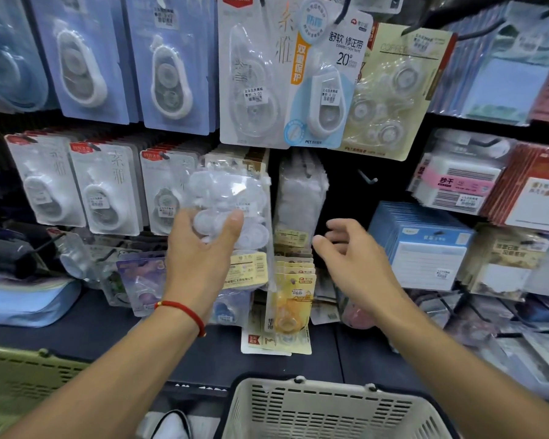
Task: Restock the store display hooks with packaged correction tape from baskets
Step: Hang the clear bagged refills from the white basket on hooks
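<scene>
Packets of correction tape hung in crowded rows across the display wall, blue-backed cards far left, white cards below them. From the head camera, the left hand [200, 248] (a red cord round its wrist) gripped a clear multi-pack of correction tape [232, 213], thumb and fingers curled round its lower half, and held it up against the middle row of the display, overlapping the packets already hanging there. Just to the right, the right hand [351, 258] hovered apart from the pack, fingers loosely spread and curved, holding nothing. Up and to its right a bare hook [369, 179] stuck out of the dark panel. Nearest of all, a cream plastic basket [324, 410] sat at the bottom edge below both forearms; an olive basket [23, 372] showed at the near left.
</scene>
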`<move>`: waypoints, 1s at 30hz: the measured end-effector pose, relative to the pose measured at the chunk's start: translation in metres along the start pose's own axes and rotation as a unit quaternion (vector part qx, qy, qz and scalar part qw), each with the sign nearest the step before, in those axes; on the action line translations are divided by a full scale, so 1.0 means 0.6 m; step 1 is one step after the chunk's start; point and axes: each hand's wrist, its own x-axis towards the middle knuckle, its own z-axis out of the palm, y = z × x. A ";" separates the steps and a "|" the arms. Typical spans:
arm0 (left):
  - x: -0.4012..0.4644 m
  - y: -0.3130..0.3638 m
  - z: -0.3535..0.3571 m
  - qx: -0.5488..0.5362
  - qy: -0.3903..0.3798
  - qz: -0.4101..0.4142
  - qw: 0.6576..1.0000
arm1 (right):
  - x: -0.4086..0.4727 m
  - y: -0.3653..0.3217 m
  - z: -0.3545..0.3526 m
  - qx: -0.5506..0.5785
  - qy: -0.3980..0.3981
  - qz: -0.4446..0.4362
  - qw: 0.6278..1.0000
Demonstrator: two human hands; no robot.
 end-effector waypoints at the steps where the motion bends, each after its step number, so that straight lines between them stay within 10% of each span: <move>1: -0.005 0.000 0.005 -0.005 -0.019 -0.008 1.000 | -0.002 -0.002 0.004 0.042 -0.031 -0.006 0.999; 8: -0.037 -0.004 0.039 -0.053 -0.110 -0.041 0.992 | -0.015 -0.010 0.031 0.158 -0.081 -0.035 0.984; 30: -0.011 0.020 0.005 0.001 -0.014 -0.052 0.999 | 0.012 -0.011 -0.012 0.344 -0.065 0.032 0.936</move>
